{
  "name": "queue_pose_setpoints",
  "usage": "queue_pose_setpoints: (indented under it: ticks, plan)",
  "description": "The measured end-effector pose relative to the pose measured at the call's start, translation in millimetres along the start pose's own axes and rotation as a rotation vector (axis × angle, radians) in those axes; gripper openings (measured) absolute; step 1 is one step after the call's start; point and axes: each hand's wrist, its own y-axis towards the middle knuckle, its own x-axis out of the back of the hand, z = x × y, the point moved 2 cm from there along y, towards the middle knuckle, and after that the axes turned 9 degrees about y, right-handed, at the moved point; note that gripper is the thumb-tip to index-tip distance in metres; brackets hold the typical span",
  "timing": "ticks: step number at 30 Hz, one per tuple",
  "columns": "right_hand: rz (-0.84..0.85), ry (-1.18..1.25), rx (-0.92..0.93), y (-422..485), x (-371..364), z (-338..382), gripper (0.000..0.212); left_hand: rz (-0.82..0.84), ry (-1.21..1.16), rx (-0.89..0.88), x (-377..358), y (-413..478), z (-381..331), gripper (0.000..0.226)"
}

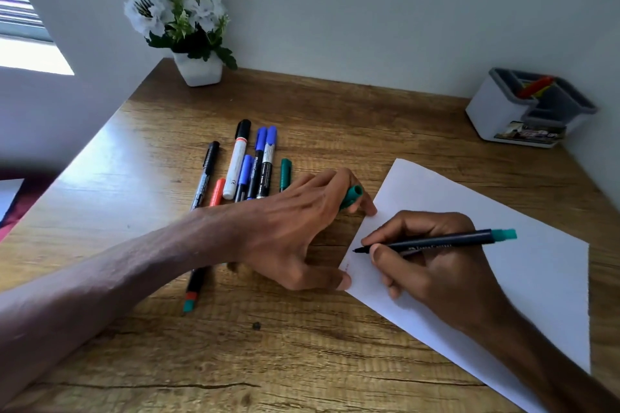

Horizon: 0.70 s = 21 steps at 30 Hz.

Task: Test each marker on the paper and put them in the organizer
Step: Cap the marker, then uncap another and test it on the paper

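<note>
Now right hand [432, 278] pinches teal marker [446, 241], axis left-right, tip left at paper [523, 295] near-left edge. Left hand [292, 228] pins that edge, fingers clamping teal cap [352, 195]. Organizer [493, 114] far right, nearer right hand.

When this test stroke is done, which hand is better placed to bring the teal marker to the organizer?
Right, probably. The right hand grips the teal marker, and the organizer stands at the far right. The left hand holds the cap and presses the paper edge, farther away.
</note>
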Motion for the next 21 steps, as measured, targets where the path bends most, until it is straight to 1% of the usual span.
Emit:
queue_pose_setpoints:
  ticks: [2, 6, 9, 12, 14, 21]
  plan:
    - [-0.028, -0.078, 0.069, -0.5, -1.6, -1.4, 0.008, -0.013, 0.017, 0.000, 1.1, -0.8, -1.0, 0.070]
    - [-0.036, -0.115, 0.143, -5.3, -2.8, -2.7, 0.005, -0.009, 0.040, 0.001, 3.6, -1.8, -3.1, 0.072]
    - [-0.029, -0.108, 0.152, -4.6, -3.3, -3.9, 0.003, -0.004, 0.042, 0.000, 2.9, -2.5, -1.9, 0.070]
    - [-0.021, -0.121, 0.167, -3.7, -4.7, -3.4, 0.010, -0.002, 0.062, 0.006, 2.6, -1.5, -1.4, 0.079]
    - [-0.010, -0.137, 0.174, -3.7, -5.6, -4.2, 0.010, -0.004, 0.079, 0.007, 2.2, -1.2, -1.4, 0.081]
    - [-0.014, -0.151, 0.179, -3.3, -6.5, -5.1, 0.013, -0.007, 0.100, -0.001, 2.6, -2.1, -2.0, 0.073]
